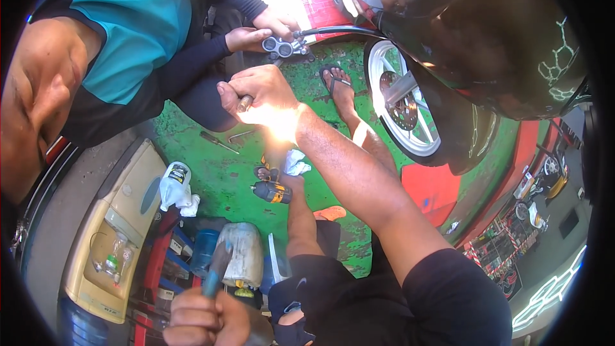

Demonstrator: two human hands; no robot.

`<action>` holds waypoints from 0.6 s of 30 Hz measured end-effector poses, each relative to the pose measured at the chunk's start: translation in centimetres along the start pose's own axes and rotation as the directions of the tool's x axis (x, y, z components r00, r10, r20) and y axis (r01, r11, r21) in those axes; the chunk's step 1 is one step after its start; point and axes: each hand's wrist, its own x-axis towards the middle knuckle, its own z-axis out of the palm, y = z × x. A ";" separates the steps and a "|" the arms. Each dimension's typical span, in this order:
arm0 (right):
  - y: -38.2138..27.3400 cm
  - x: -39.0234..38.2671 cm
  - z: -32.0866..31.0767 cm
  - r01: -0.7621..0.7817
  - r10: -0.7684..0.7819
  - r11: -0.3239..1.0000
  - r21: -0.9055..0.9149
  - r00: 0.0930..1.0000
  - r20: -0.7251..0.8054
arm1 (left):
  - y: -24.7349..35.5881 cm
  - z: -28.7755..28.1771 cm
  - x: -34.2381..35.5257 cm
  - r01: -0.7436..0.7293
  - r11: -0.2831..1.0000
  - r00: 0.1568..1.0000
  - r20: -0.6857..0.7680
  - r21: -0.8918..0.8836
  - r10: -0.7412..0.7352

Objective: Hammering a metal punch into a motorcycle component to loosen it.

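Observation:
My right hand (262,93) is closed round a short brown metal rod or tube (243,104), whose end shows beside the thumb; strong light washes out the wrist. Low at the left, my left hand (208,320) grips a tool with a blue handle (213,282) and a dark grey head pointing up; blur hides its exact kind. Just beyond my right fist, a co-worker in a teal and black shirt (138,32) holds a grey brake caliper (282,48) with two round bores in both hands. A black hose (339,29) runs from near the caliper toward the motorcycle.
On the green floor lie a yellow-black power drill (272,192), a screwdriver (220,143) and a white rag (296,164). A white-spoked motorcycle wheel (419,131) stands at the right. A white bottle (174,186), a beige tray (83,269) and a dirty jug (245,253) are at the left.

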 end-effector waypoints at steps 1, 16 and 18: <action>0.2 0.1 -0.1 0.004 -0.004 1.000 0.006 1.000 -0.005 | -1.8 0.2 -0.9 0.017 1.000 1.000 -0.003 0.020 -0.017; -4.7 -2.8 -2.7 0.112 -0.113 0.993 0.031 0.993 0.041 | -2.6 -4.2 -10.5 0.601 0.675 0.745 0.006 0.428 -0.667; -4.3 -2.1 -3.3 0.104 -0.104 0.994 0.017 0.995 -0.006 | -3.1 -3.9 -10.2 0.599 0.663 0.730 0.034 0.449 -0.682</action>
